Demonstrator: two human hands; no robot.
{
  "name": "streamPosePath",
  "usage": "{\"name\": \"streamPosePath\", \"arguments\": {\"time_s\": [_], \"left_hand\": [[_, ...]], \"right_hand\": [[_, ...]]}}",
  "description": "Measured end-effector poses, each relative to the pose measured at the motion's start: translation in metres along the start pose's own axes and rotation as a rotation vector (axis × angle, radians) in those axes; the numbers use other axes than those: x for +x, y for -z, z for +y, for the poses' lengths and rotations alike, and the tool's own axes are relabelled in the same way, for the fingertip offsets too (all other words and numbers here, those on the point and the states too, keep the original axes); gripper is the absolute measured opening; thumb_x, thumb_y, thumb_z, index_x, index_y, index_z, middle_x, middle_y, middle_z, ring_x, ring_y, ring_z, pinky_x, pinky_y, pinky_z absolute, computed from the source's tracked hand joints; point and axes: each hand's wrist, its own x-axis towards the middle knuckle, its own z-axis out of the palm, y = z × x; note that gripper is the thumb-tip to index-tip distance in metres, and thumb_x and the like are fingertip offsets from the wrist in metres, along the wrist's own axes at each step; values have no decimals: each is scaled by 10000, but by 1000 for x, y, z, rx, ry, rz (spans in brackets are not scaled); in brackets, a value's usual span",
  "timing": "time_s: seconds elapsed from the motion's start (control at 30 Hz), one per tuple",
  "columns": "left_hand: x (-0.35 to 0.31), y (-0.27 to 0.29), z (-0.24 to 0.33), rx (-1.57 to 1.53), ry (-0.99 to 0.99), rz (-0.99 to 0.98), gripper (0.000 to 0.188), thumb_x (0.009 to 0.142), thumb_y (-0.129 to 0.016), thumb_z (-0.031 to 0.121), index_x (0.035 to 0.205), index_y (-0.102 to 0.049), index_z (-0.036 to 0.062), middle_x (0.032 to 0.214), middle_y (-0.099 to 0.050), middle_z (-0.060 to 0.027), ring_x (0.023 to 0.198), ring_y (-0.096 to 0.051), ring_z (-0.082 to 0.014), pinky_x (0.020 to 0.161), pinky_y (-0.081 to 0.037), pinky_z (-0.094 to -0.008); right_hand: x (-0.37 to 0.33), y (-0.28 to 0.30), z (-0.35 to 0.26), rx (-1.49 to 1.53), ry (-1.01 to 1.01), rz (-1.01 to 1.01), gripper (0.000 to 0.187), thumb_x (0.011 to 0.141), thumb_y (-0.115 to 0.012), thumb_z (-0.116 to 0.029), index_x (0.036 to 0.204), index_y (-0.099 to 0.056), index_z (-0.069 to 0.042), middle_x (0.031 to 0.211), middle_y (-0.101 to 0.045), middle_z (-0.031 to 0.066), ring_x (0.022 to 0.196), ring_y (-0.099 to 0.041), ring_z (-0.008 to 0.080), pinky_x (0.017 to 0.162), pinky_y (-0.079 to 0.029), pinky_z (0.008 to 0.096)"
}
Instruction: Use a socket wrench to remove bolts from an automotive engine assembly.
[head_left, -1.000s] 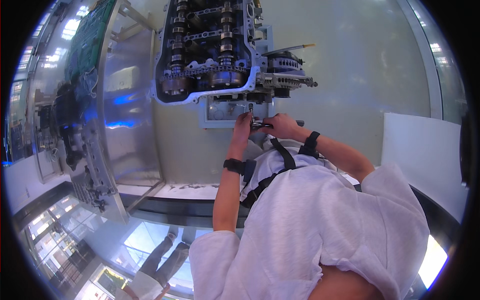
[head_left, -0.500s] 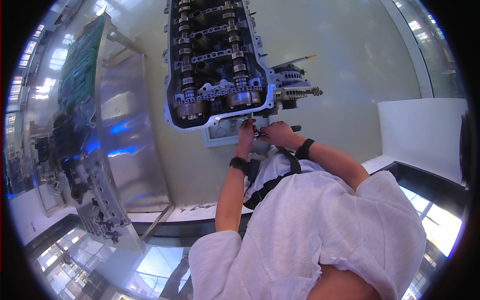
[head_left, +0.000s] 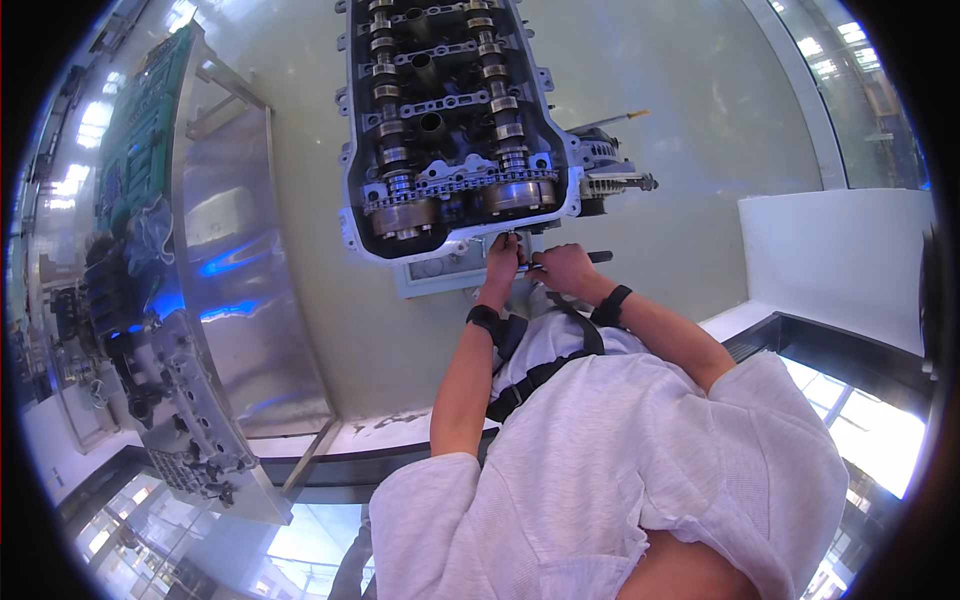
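Note:
An engine (head_left: 452, 165) with its top off stands in front of me, showing two camshafts and a timing chain. Just below its near edge, my left hand (head_left: 503, 258) is closed, fingertips up against the engine's front; what they pinch is too small to make out. Close on its right, my right hand (head_left: 563, 268) is wrapped around a dark-handled metal tool (head_left: 600, 257), shaped like a ratchet wrench. The handle's end sticks out to the right of my fist, and a shiny part reaches toward my left hand. The tool's working end is hidden.
An alternator (head_left: 600, 160) sits on the engine's right side, with a thin yellow-tipped rod (head_left: 625, 117) beyond it. Beneath the engine's near edge is a pale tray (head_left: 420, 282). A metal stand (head_left: 250, 280) carrying engine parts rises at left. A white panel (head_left: 840, 255) stands at right.
The engine now sits slightly farther right and lower in view as the head view shifts. Both hands keep nearly the same place and grip below its front edge.

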Motion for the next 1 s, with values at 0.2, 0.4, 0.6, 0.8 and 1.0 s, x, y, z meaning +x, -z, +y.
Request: {"name": "streamPosePath", "arguments": {"time_s": [0.2, 0.4, 0.6, 0.8, 1.0], "left_hand": [[5, 12, -4, -181, 72, -100, 214, 988, -463, 237, 965, -533, 36, 647, -431, 20, 556, -406, -88, 545, -378, -258], [9, 19, -15, -422, 75, -192, 186, 974, -501, 231, 957, -529, 47, 656, -397, 33, 575, -364, -88, 582, -366, -256], [6, 13, -15, -556, 74, -254, 201, 969, -517, 256, 940, -530, 58, 658, -377, 43, 579, -341, -90, 587, -351, -259], [4, 10, -13, -392, 7, -133, 231, 983, -493, 275, 920, -536, 57, 628, -392, 44, 539, -350, -70, 539, -352, -248], [4, -2, -11, -117, -73, 84, 224, 976, -490, 244, 863, -527, 54, 609, -438, 17, 498, -401, -80, 476, -352, -268]], "right_hand": [[-1, 0, -17, -150, 24, -32, 261, 871, -567, -328, 904, -620, -74, 740, -664, 116, 705, -664, 292, 633, -515, 417], [-12, 17, -8, -176, 124, 16, 204, 858, -566, -266, 911, -616, -75, 705, -653, 106, 667, -657, 278, 589, -496, 424], [-28, 36, -3, -250, 135, 51, 147, 804, -582, -176, 911, -632, -88, 671, -646, 90, 633, -656, 259, 556, -491, 399], [-20, 34, -9, -345, 215, 0, 166, 843, -584, -216, 893, -596, -58, 749, -648, 109, 654, -663, 246, 555, -495, 365], [-16, 11, 19, -141, 157, 0, 161, 846, -573, -234, 929, -596, -99, 751, -650, 93, 705, -660, 296, 613, -507, 417]]}}
